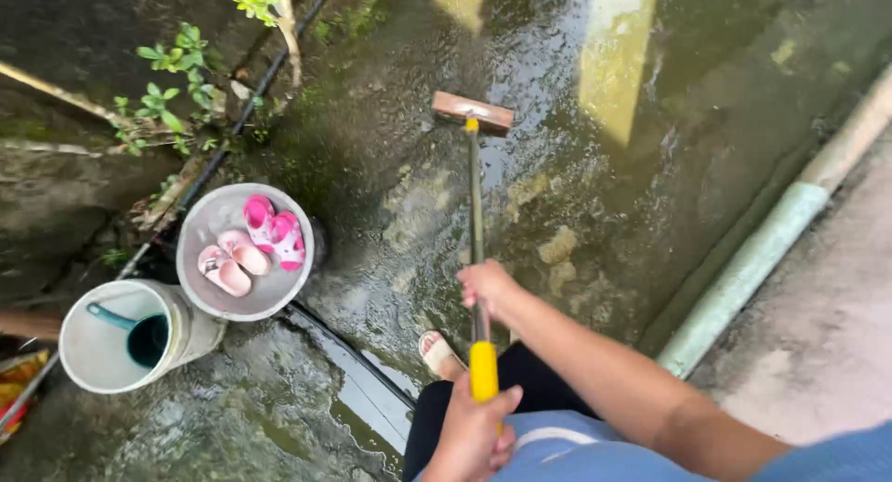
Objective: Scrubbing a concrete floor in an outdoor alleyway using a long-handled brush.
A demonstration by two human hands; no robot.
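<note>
A long-handled scrub brush reaches out over the wet, mossy concrete floor; its brown head rests on the ground ahead of me. My right hand grips the dark shaft partway down. My left hand is closed around the yellow grip at the handle's near end, close to my body. One foot in a pale sandal stands on the wet floor beside the handle.
A grey basin holding two pairs of pink slippers sits at left. Beside it stands a white bucket with a teal scoop inside. A black pipe and green plants run along the left; a raised curb borders the right.
</note>
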